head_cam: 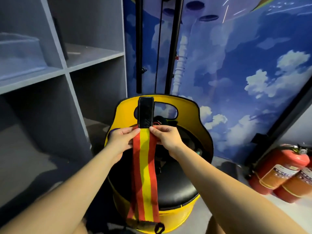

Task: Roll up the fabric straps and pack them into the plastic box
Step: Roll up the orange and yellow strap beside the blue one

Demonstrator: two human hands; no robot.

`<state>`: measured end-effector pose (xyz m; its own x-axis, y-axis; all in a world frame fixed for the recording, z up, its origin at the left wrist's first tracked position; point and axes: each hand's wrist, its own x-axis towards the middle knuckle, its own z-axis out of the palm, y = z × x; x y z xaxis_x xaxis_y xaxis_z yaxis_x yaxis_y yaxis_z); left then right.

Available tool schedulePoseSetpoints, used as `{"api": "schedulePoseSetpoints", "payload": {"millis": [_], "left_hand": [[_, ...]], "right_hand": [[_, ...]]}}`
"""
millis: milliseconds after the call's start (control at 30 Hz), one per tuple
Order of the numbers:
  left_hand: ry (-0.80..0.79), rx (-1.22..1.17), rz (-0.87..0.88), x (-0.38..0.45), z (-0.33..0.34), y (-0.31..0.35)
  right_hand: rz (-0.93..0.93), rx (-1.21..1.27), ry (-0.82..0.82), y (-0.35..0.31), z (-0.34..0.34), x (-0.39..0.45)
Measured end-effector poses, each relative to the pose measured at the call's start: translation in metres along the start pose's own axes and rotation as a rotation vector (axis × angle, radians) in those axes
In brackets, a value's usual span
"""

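Note:
A red fabric strap with a yellow centre stripe (145, 174) hangs straight down in front of me, with a black hook-and-loop patch (145, 112) standing up at its top end. My left hand (122, 139) pinches the strap's left edge just below the patch. My right hand (166, 137) pinches the right edge at the same height. The strap's lower end has a black loop (159, 227). No plastic box is visible.
Behind the strap stands a yellow barrel-shaped seat (200, 125) with a black cushion (175, 188) and dark items lying on it. Grey shelving (67, 71) fills the left. Red fire extinguishers (278, 173) lie at the right by a sky-printed wall panel (244, 73).

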<state>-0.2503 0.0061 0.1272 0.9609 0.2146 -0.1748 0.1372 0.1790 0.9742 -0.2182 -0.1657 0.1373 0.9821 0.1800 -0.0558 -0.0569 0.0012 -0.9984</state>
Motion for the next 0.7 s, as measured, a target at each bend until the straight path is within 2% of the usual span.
{"api": "schedulePoseSetpoints", "payload": {"millis": [233, 367, 533, 700], "left_hand": [[0.015, 0.039, -0.009, 0.053, -0.006, -0.024], [0.043, 0.077, -0.005, 0.075, -0.017, -0.032], [0.096, 0.065, -0.021, 0.087, -0.041, -0.042], [0.134, 0.043, -0.054, 0.088, -0.049, -0.053]], "right_hand": [[0.060, 0.028, -0.023, 0.034, 0.002, 0.058], [0.033, -0.045, -0.092, 0.046, 0.003, 0.078], [-0.080, -0.431, -0.137, 0.080, -0.022, 0.089], [-0.263, -0.936, -0.351, 0.111, -0.040, 0.076]]}}
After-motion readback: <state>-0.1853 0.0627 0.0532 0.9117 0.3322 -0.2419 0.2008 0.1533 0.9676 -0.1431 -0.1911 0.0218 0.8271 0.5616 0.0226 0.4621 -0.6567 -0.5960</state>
